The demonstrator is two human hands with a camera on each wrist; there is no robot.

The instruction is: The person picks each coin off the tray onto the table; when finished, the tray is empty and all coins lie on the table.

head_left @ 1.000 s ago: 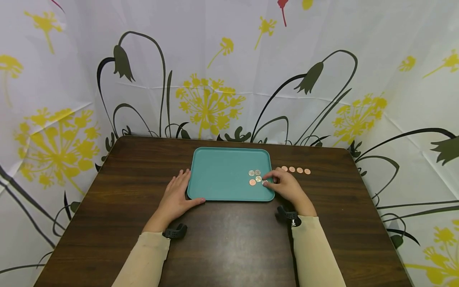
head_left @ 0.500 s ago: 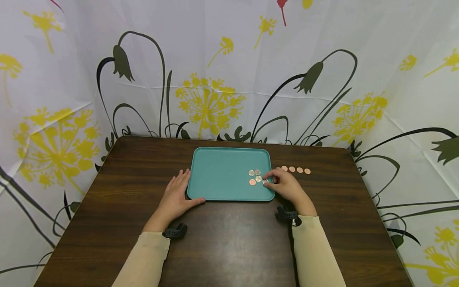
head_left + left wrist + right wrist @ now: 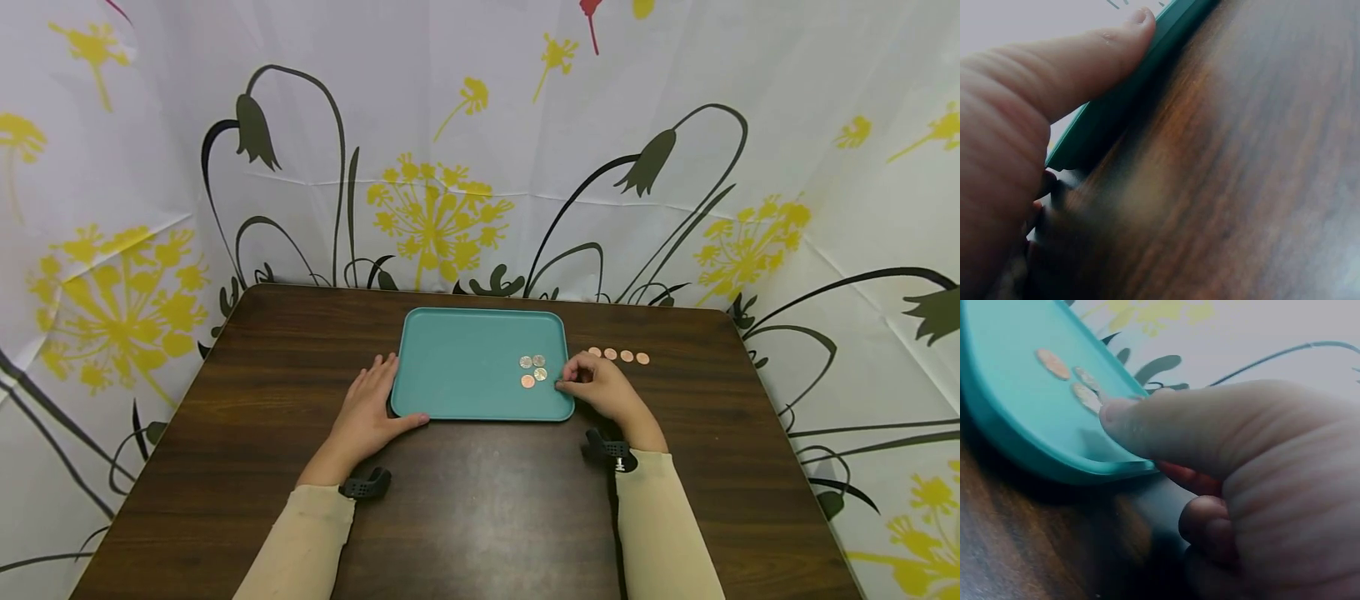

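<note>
A teal tray [image 3: 457,358] lies on the table. On its right part rest three silvery coins [image 3: 540,375] and one copper coin [image 3: 528,381]. My left hand [image 3: 367,421] lies at the tray's left front corner, fingers extended on the wood, the thumb [image 3: 1104,53] along the front rim. Over the tray's right rim, my right hand [image 3: 603,387] has its thumb [image 3: 1166,422] and index finger pinched together. The silvery coin that lay under these fingertips no longer shows on the tray; the fingers hide it in both views.
Several copper coins [image 3: 627,356] form a row on the table beyond the right hand. The dark wooden table [image 3: 480,500] ends at a flower-printed curtain [image 3: 450,125] behind and at both sides.
My right hand has drawn slightly right towards the tray's rim, and the silvery coin at its fingertips has left its spot. The left hand keeps its place.
</note>
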